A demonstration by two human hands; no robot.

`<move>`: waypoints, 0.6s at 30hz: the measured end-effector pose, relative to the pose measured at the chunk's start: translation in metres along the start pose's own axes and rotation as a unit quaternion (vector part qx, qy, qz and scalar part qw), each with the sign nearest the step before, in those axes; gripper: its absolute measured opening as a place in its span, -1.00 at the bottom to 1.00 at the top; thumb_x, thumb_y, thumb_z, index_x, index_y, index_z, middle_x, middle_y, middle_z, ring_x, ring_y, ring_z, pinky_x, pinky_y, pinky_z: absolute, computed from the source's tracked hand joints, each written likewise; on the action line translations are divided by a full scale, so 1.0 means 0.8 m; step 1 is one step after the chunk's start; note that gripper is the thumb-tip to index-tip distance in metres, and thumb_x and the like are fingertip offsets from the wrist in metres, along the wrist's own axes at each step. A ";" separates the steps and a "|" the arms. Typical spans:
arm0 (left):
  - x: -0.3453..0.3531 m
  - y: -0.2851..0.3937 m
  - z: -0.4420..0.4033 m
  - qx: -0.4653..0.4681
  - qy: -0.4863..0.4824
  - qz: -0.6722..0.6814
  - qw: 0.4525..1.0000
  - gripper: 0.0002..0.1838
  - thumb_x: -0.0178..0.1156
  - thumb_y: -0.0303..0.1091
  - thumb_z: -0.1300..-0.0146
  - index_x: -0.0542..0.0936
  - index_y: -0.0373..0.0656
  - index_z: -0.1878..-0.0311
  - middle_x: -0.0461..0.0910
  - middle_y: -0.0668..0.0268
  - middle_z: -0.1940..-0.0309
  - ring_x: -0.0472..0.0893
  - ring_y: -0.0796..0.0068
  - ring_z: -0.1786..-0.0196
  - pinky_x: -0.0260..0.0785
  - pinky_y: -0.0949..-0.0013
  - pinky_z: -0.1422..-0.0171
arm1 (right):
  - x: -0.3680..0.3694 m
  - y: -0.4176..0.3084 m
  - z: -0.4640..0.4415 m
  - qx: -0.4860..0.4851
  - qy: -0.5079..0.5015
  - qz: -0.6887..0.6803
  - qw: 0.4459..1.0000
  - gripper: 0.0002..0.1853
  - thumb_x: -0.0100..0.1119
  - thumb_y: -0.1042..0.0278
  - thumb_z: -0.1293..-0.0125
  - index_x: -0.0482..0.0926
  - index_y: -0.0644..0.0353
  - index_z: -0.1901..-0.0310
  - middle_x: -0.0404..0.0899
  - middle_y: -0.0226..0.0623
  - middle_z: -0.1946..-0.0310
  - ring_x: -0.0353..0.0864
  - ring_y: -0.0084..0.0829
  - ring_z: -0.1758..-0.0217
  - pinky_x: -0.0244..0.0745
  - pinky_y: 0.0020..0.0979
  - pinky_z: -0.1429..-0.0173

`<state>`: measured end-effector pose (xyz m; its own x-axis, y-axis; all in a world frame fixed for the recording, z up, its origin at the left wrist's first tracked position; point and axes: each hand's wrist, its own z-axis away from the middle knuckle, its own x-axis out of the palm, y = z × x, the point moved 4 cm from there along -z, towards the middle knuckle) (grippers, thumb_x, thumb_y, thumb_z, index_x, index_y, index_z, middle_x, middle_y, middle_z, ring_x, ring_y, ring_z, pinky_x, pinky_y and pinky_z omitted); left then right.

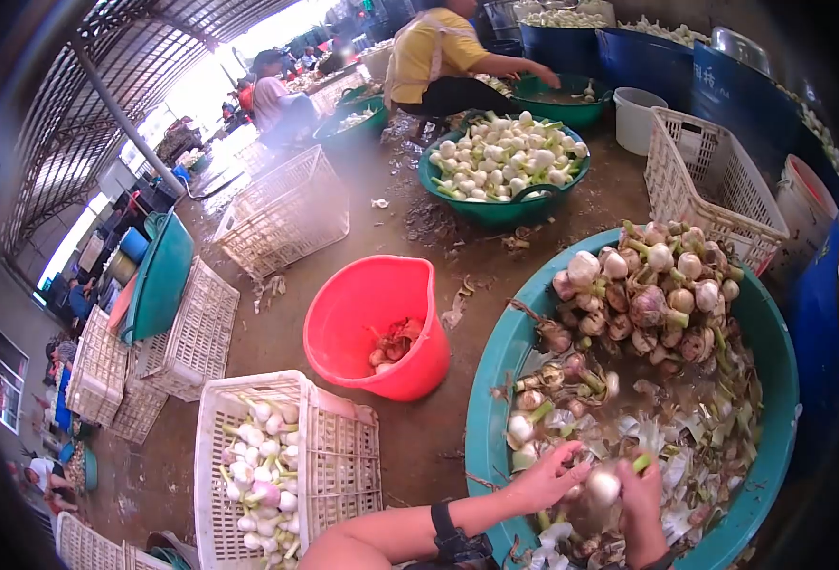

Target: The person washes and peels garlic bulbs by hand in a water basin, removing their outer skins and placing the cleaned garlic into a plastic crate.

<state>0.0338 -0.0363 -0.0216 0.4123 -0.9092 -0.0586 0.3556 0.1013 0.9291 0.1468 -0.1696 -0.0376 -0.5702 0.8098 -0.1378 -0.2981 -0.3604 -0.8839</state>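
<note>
A peeled white garlic bulb [603,486] with a short green stem is held over the big teal tub [484,418]. My right hand [640,494] is closed around its stem side. Beside the bulb's left side is my left hand [545,477], fingers bent and apart, the tips close to the bulb; whether they touch it is unclear. Below both hands, loose garlic skins [661,442] float in murky water. Unpeeled, dirt-stained garlic bulbs [647,304] are heaped at the tub's far side.
Left of the tub stand a red bucket [329,318] with reddish-brown scraps inside and a white crate [339,456] of cleaned garlic. Farther off are a green basin [505,214] of garlic, an empty crate [661,180], blue barrels [642,62] and a co-worker in yellow [433,47].
</note>
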 end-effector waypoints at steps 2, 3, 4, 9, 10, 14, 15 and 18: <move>0.006 0.021 0.005 -0.027 -0.021 0.066 0.997 -0.44 0.00 -0.02 -0.30 0.25 -0.25 -0.19 0.44 0.19 0.01 0.50 0.48 0.11 0.37 0.39 0.03 | 0.005 -0.032 0.008 0.009 0.059 -0.223 0.973 -0.83 0.20 0.39 -0.11 0.53 0.30 0.30 0.50 -0.14 0.23 0.52 -0.43 0.28 0.46 -0.38 0.19; 0.007 0.033 0.005 -0.051 -0.041 0.131 0.989 -0.44 -0.01 -0.02 -0.30 0.23 -0.25 -0.20 0.42 0.18 0.00 0.50 0.47 0.11 0.37 0.38 0.04 | 0.013 -0.046 0.008 -0.069 0.004 -0.095 0.993 -0.84 0.18 0.43 -0.13 0.53 0.31 0.29 0.47 -0.12 0.19 0.53 -0.38 0.28 0.47 -0.36 0.21; 0.005 0.038 0.005 -0.076 -0.057 0.196 0.976 -0.43 -0.02 -0.02 -0.31 0.22 -0.25 -0.21 0.40 0.18 -0.02 0.49 0.46 0.12 0.38 0.36 0.05 | 0.024 -0.057 0.009 -0.146 -0.052 0.035 0.987 -0.86 0.16 0.46 -0.14 0.53 0.32 0.28 0.43 -0.10 0.14 0.54 -0.32 0.28 0.47 -0.34 0.23; -0.026 0.037 -0.002 -0.082 -0.032 -0.002 0.996 -0.58 0.17 -0.08 -0.13 0.37 -0.15 0.07 0.50 0.31 0.39 0.49 0.58 0.44 0.35 0.46 0.54 | 0.058 -0.094 0.059 -0.350 -0.102 0.408 0.837 -0.81 0.10 0.31 -0.11 0.47 0.18 0.58 0.42 -0.06 0.71 0.47 -0.02 0.55 0.34 -0.08 0.45; -0.030 0.033 0.000 -0.085 -0.024 -0.001 0.996 -0.58 0.17 -0.08 -0.13 0.37 -0.15 0.07 0.50 0.31 0.39 0.49 0.58 0.44 0.35 0.46 0.54 | 0.063 -0.088 0.062 -0.352 -0.109 0.406 0.836 -0.81 0.10 0.31 -0.11 0.47 0.18 0.58 0.42 -0.06 0.71 0.47 -0.02 0.55 0.34 -0.08 0.45; -0.033 0.002 -0.011 -0.038 -0.011 -0.028 0.999 -0.65 0.18 -0.10 -0.12 0.44 -0.18 0.19 0.51 0.31 0.48 0.47 0.55 0.60 0.34 0.47 0.61 | 0.075 -0.053 0.051 -0.415 -0.049 0.464 0.781 -0.83 0.09 0.35 -0.05 0.46 0.23 0.59 0.39 -0.09 0.75 0.46 -0.11 0.67 0.30 -0.13 0.55; -0.039 -0.003 -0.009 -0.109 -0.044 0.025 0.993 -0.65 0.17 -0.11 -0.12 0.44 -0.19 0.18 0.51 0.30 0.43 0.49 0.55 0.50 0.38 0.46 0.50 | 0.074 -0.043 0.035 -0.293 -0.096 0.365 0.878 -0.86 0.06 0.36 -0.04 0.50 0.25 0.51 0.42 -0.18 0.74 0.47 -0.23 0.67 0.34 -0.21 0.54; -0.036 -0.005 -0.013 -0.118 -0.096 0.062 0.986 -0.62 0.11 -0.14 -0.15 0.42 -0.20 0.07 0.50 0.26 0.29 0.48 0.51 0.26 0.36 0.43 0.21 | 0.071 -0.015 0.001 -0.106 -0.179 0.183 0.961 -0.79 -0.08 0.39 -0.11 0.49 0.32 0.53 0.41 -0.29 0.73 0.43 -0.45 0.68 0.34 -0.34 0.58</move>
<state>0.0293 -0.0063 -0.0270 0.3064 -0.9414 0.1412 0.5080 0.2871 0.8121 0.1170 -0.1195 -0.0348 -0.8456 0.4211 -0.3280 0.1137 -0.4583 -0.8815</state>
